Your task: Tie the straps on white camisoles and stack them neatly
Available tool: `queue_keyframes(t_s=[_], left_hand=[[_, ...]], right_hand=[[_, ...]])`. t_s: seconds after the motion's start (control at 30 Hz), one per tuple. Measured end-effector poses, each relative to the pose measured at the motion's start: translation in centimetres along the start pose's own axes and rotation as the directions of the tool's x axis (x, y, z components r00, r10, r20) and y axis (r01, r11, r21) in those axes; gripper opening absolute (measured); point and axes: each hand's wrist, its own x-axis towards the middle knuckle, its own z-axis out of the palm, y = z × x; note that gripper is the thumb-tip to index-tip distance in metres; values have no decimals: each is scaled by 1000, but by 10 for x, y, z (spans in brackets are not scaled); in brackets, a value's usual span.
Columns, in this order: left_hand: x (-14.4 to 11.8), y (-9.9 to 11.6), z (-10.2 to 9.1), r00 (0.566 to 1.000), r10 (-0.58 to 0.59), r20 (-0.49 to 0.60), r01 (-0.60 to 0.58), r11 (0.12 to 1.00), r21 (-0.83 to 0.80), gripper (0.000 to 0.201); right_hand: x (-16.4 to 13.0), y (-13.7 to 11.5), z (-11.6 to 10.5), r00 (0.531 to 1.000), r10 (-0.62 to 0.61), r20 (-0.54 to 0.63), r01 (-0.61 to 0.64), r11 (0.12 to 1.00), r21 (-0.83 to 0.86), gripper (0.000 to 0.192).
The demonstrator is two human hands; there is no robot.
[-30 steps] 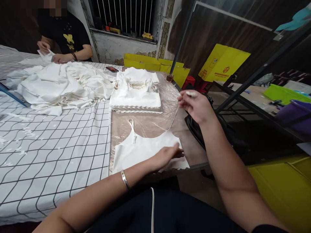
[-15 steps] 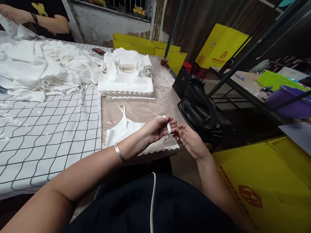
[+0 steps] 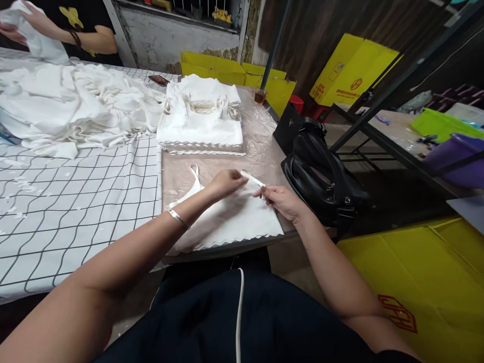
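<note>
A white camisole top (image 3: 230, 222) with a zigzag hem lies flat on the plastic-covered table edge in front of me. My left hand (image 3: 226, 182), with a silver bangle on the wrist, pinches one end of its thin white strap (image 3: 252, 178). My right hand (image 3: 282, 200) pinches the same strap just to the right. Both hands hover close together over the top's right shoulder. The other strap (image 3: 195, 172) lies flat at the left.
A neat stack of folded white tops (image 3: 202, 126) sits beyond. A loose heap of white garments (image 3: 71, 111) covers the checked cloth (image 3: 75, 196); another person's hands (image 3: 22, 22) work there. A black handbag (image 3: 321, 176) hangs off the right edge. Yellow boxes (image 3: 408, 282) stand at lower right.
My right hand came down from holding the strap high to beside my left hand. Both hands now hold the strap low over the top. The view shifted slightly.
</note>
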Motion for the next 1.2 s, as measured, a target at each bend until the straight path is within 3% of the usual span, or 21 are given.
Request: queue_keyframes(t_s=[0.07, 0.1, 0.2, 0.33, 0.47, 0.6, 0.8, 1.0, 1.2], left_hand=[[-7, -14, 1, 997, 75, 11, -73, 906, 417, 21], [-12, -19, 2, 995, 94, 28, -94, 832, 547, 23], [-22, -25, 9, 993, 104, 48, -108, 712, 694, 26], [-24, -22, 13, 995, 71, 74, -103, 732, 674, 19], [-24, -21, 14, 995, 71, 73, -102, 772, 628, 12], [-27, -24, 16, 996, 59, 67, -86, 838, 539, 12], [-29, -28, 17, 996, 76, 42, -87, 874, 477, 20], [-29, -28, 18, 997, 74, 36, -82, 870, 486, 20], [-31, -28, 19, 997, 67, 34, -76, 875, 479, 18]], right_hand=[[13, -2, -5, 998, 0, -55, 2, 999, 40, 37], [18, -4, -6, 998, 12, -65, -8, 998, 66, 33], [28, -9, -8, 995, 59, -79, -48, 990, 136, 20], [30, -12, -7, 991, 88, -102, -68, 979, 192, 13], [29, -8, -4, 992, 75, -100, -54, 978, 201, 24], [30, 2, 2, 992, -72, -104, 79, 995, 61, 30], [33, 16, 11, 968, -250, -23, 236, 938, -253, 18], [33, 24, 13, 980, -196, 31, 197, 947, -253, 18], [31, 24, 19, 986, -168, -12, 162, 966, -201, 25]])
